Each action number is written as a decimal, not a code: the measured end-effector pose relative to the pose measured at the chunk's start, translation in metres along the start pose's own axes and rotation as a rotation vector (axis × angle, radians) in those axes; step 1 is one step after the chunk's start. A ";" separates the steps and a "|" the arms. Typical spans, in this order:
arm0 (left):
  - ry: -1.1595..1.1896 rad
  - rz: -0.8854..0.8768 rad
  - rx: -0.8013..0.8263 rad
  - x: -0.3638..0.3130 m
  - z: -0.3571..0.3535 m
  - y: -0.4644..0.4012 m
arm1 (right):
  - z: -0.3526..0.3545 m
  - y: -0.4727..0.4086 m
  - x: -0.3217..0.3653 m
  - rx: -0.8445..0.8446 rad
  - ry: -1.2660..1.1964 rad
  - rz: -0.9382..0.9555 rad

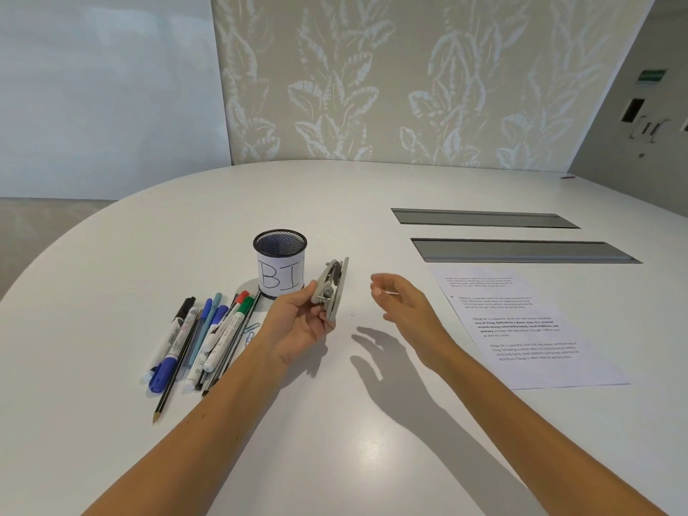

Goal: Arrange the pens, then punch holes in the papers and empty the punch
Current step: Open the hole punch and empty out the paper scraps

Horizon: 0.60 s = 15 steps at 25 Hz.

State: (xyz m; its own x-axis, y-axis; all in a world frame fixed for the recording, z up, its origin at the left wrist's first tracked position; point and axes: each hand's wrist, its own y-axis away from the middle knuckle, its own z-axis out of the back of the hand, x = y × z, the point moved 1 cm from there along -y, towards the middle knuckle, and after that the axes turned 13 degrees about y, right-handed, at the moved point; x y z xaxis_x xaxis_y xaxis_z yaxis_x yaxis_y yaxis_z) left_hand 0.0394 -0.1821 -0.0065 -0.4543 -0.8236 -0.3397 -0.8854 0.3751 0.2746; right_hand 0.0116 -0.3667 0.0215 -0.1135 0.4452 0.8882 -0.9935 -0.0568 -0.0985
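My left hand [298, 322] grips a grey metal hole punch [330, 288] and holds it tilted on edge above the white table [353, 422], just right of the mesh cup. My right hand [400, 303] hovers a short way to the right of the punch with fingers loosely bent and nothing in it. Several pens, markers and pencils [201, 337] lie side by side at the left. Printed papers [528, 329] lie flat at the right.
A black mesh cup [281, 262] with a white label reading "BI" stands behind the pens. A blue paper clip [251, 331] lies beside the pens. Two recessed grey cable slots [521, 251] sit behind the papers. The table's curved edge runs along the left.
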 end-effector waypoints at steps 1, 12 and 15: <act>0.014 0.058 -0.004 0.000 0.001 -0.002 | -0.001 -0.007 0.005 0.061 -0.014 -0.011; -0.202 0.234 -0.065 0.008 0.001 0.006 | -0.012 -0.035 0.011 0.189 -0.221 -0.035; -0.371 0.198 -0.084 0.000 0.001 0.012 | -0.009 -0.035 0.010 0.194 -0.144 0.000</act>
State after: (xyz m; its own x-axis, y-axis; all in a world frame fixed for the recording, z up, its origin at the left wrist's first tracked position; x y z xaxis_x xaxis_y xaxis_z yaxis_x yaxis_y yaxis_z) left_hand 0.0284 -0.1769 -0.0043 -0.6327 -0.5245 -0.5697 -0.7736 0.4618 0.4340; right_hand 0.0451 -0.3517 0.0300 -0.0972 0.3143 0.9443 -0.9720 -0.2338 -0.0223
